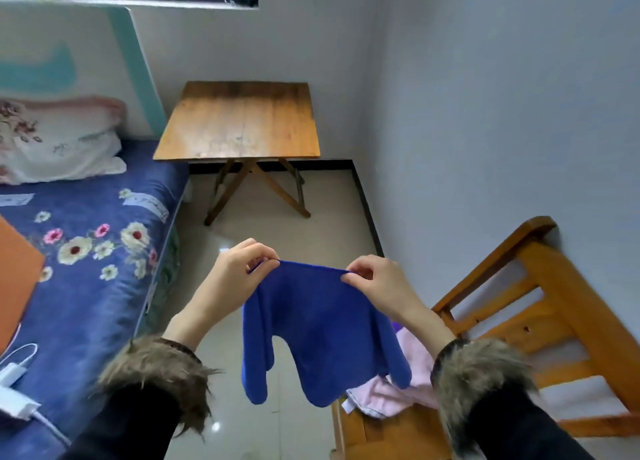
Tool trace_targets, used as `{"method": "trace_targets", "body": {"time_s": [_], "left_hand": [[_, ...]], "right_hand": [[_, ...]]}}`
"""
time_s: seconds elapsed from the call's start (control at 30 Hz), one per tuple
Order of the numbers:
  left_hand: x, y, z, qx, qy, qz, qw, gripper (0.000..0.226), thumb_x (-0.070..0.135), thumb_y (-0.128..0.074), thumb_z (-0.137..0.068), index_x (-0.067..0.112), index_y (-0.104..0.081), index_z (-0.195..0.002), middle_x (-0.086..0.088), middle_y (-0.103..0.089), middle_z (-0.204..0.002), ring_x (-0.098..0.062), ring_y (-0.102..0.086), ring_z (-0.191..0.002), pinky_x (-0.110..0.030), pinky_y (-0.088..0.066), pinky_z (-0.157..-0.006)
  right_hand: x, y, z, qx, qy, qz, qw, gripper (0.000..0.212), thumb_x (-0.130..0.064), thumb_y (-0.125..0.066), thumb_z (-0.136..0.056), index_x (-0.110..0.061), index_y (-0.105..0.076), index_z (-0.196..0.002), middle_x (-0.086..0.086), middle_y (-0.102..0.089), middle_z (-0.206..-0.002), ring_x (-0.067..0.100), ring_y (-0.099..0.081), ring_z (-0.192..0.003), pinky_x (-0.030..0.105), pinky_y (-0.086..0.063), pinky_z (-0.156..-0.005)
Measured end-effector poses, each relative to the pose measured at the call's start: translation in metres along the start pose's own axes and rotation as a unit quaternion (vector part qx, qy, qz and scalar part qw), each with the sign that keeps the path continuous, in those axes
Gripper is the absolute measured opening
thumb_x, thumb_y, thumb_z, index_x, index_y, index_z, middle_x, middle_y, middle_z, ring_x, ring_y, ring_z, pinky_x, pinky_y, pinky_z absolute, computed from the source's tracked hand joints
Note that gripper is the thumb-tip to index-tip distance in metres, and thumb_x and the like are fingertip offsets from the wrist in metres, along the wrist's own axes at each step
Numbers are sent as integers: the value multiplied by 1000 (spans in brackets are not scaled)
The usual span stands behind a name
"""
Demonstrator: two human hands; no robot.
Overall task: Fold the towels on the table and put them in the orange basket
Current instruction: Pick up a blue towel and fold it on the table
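Note:
A blue towel (322, 335) hangs in the air in front of me, doubled over, its lower corners dangling. My left hand (239, 272) pinches its top edge at the left end. My right hand (375, 283) pinches the same edge at the right end. A pink towel (398, 387) lies crumpled on the seat of a wooden chair (554, 307) below the blue towel, partly hidden by it. An orange basket (15, 276) shows only as an orange edge at the far left, on the bed. The wooden folding table (242, 120) stands against the far wall.
A bed with a blue flowered cover (90, 272) runs along the left, with pillows (59, 140) at its head and a white charger with cable (14, 380) near me. Tiled floor (277, 231) lies between bed, table and chair. Walls close in on the right.

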State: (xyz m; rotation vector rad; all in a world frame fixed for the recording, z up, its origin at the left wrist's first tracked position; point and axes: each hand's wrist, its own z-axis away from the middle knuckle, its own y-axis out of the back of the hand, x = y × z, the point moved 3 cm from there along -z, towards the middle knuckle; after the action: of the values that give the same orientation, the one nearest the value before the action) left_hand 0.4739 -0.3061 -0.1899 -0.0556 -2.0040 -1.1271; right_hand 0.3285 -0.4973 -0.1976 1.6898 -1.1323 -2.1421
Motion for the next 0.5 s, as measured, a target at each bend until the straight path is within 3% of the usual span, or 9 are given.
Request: {"method": "trace_targets", "body": {"time_s": [0.1, 0.3, 0.4, 0.5], "left_hand": [[-25, 43, -7, 10, -15, -26, 999, 11, 8, -62, -87, 17, -67, -86, 17, -54, -81, -2, -52, -70, -6, -37, -66], [-86, 108, -22, -4, -20, -49, 999, 12, 4, -58, -89, 12, -67, -90, 6, -56, -85, -6, -53, -72, -10, -39, -69], [-112, 133, -38, 2, -13, -53, 999, 9, 4, -58, -89, 10, -65, -89, 6, -54, -83, 0, -50, -73, -9, -37, -68], [-135, 156, -65, 21, -10, -56, 998, 8, 5, -60, -87, 12, -63, -85, 10, -53, -80, 2, -50, -73, -7, -36, -68]], "right_hand": [[-38, -14, -35, 39, 38, 36, 998, 12, -19, -61, -87, -25, -63, -76, -16, -52, -74, -2, -49, -70, 2, -35, -62], [-88, -66, -98, 1, 43, 92, 995, 17, -11, -47, -93, -15, -64, -92, -12, -47, -82, 5, -47, -77, 9, -32, -66], [-110, -82, -127, 34, 36, 80, 996, 14, -15, -48, -94, -16, -60, -87, -5, -51, -82, 10, -49, -78, 17, -34, -69], [-129, -85, -159, 75, 27, 67, 995, 19, -22, -51, -94, -18, -53, -76, -6, -53, -73, 13, -50, -71, 18, -34, -60]]}}
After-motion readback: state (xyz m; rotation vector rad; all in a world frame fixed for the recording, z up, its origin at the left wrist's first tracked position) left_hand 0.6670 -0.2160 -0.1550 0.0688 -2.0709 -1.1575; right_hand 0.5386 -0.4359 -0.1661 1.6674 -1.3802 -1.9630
